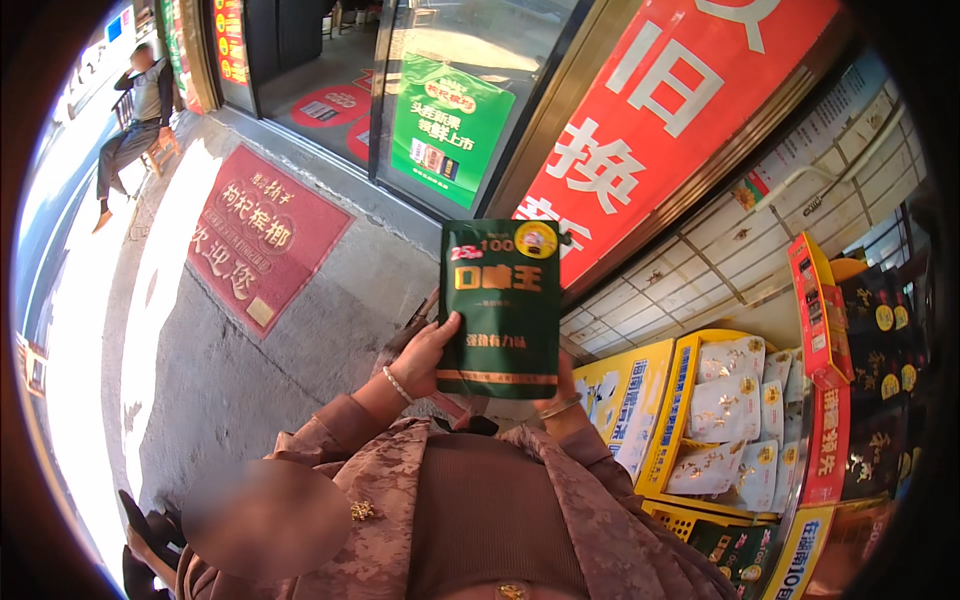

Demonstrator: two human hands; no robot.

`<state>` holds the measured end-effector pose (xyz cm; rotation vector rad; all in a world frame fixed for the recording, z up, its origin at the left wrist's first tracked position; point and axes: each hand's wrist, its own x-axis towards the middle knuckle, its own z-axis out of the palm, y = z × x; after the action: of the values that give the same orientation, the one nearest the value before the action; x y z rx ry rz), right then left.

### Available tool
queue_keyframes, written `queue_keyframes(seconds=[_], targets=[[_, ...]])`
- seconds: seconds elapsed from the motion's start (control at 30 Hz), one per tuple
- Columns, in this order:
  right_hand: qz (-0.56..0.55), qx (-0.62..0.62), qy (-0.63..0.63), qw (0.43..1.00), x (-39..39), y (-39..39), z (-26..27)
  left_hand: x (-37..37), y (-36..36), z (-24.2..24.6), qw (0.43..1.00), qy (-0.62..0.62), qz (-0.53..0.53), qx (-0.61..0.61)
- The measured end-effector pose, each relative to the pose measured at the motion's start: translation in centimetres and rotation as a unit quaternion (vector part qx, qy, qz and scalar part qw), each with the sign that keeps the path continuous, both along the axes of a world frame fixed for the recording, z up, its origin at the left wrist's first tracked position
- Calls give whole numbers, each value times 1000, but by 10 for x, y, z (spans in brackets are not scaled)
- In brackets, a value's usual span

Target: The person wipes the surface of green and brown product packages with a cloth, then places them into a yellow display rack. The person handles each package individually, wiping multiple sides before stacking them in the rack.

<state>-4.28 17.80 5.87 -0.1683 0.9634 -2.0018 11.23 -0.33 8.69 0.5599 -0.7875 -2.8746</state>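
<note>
A dark green stand-up pouch [499,322] is held up in front of my chest, its printed front facing the camera. It bears writing and a round yellow sticker at the top right. My left hand [424,361] grips its left edge, the thumb lying over the front; a beaded bracelet circles that wrist. On the other side, my right hand [566,379] holds the lower right edge. Most of its fingers are hidden behind the pouch, and a bangle shows at the wrist. Similar green pouches [731,551] lie in a yellow display at the lower right.
White packets [724,409] fill a yellow display rack [679,420] on the right, beside black packets [870,375] and a red box [817,307]. Ahead are a glass door [495,45] and a red banner [637,120]. A red doormat [262,232] lies left; a seated person [139,112] is beyond.
</note>
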Motion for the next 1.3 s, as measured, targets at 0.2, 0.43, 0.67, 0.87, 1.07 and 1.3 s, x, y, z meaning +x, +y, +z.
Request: queue_keyframes(seconds=[0.2, 0.43, 0.67, 0.87, 1.07, 1.3], targets=[[-228, 67, 164, 957, -24, 36, 61, -3, -6, -21, 997, -26, 61, -45], [-152, 275, 764, 564, 56, -13, 88, -8, 14, -14, 997, -16, -1, -78], [-193, 250, 700, 641, 15, -23, 92, 3, 14, -5, 994, -16, -27, -100], [-170, 230, 763, 579, 35, -50, 98, 1, 18, -5, 997, 32, -22, -73], [-61, 193, 834, 513, 69, -57, 103, -8, 1, -12, 996, 28, -27, 84], [51, 141, 864, 481, 91, -45, 91, -5, -9, -18, 980, 145, -38, 128]])
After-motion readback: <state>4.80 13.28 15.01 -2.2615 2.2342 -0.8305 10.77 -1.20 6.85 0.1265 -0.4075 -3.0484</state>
